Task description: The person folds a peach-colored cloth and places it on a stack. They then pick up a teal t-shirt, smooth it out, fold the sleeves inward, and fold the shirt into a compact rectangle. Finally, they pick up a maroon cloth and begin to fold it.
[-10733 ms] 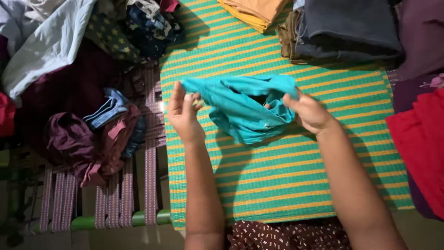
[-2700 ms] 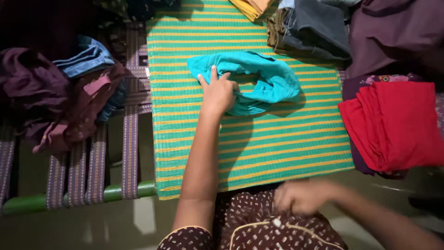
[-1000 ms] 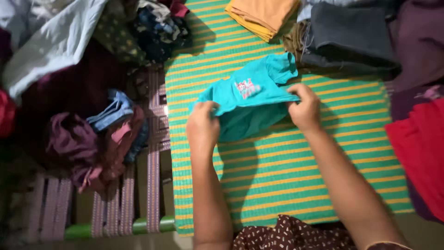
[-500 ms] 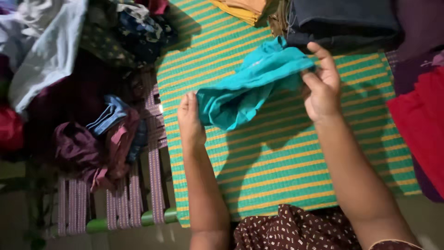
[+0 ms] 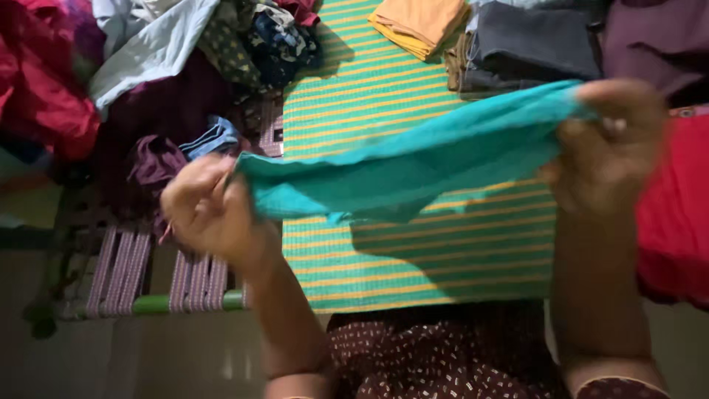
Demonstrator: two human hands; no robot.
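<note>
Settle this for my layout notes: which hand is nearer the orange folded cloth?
Right. The right hand holds the teal garment below and right of the orange cloth; the left hand is farther, down-left.

Below your fingers: green-yellow striped mat (image 5: 443, 251) bare, free passage. Beyond them: folded orange cloth (image 5: 421, 22) and dark folded stack (image 5: 532, 48) block far edge. Left of left fingers: loose clothes heap (image 5: 170, 66). Right of right fingers: red cloth (image 5: 676, 207).
</note>
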